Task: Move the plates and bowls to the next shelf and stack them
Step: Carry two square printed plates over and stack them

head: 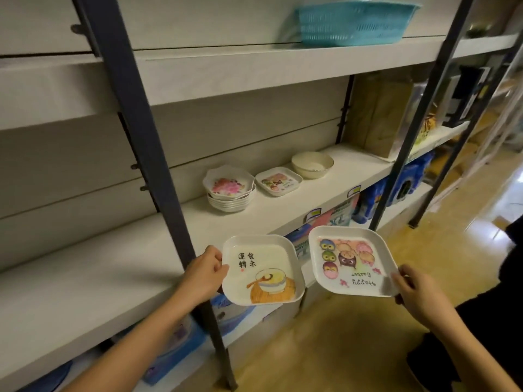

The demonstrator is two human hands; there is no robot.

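I see a white shelving unit [254, 72] with dark uprights filling most of the view. Its middle shelf [85, 284] runs from 8 o'clock up to 3 o'clock. A dark post [147, 154] splits that shelf into a left bay and a right bay.

On the top shelf at 1 o'clock sits a blue basket [353, 22]. A brown box [379, 114] stands at the right end of the middle shelf, at 2 o'clock.

In the right bay, near centre, three items rest in a row. A stack of flower plates [229, 188] is at the left. An owl dish [278, 181] lies just beside it, apart from it. A plain bowl [312, 164] is at the right, near the dish; I cannot tell whether it is one bowl or several nested.

Below centre, two square plates are held in the air in front of the shelf edge. The soup plate [263, 274] is at 6 o'clock. The Easter plate [352, 260] is at 5 o'clock, just beside it; I cannot tell if their rims touch.

My left hand [205, 274] grips the left rim of the soup plate, thumb on top. My right hand [418, 292] grips the lower right corner of the Easter plate, thumb on the rim. The hands are well apart.
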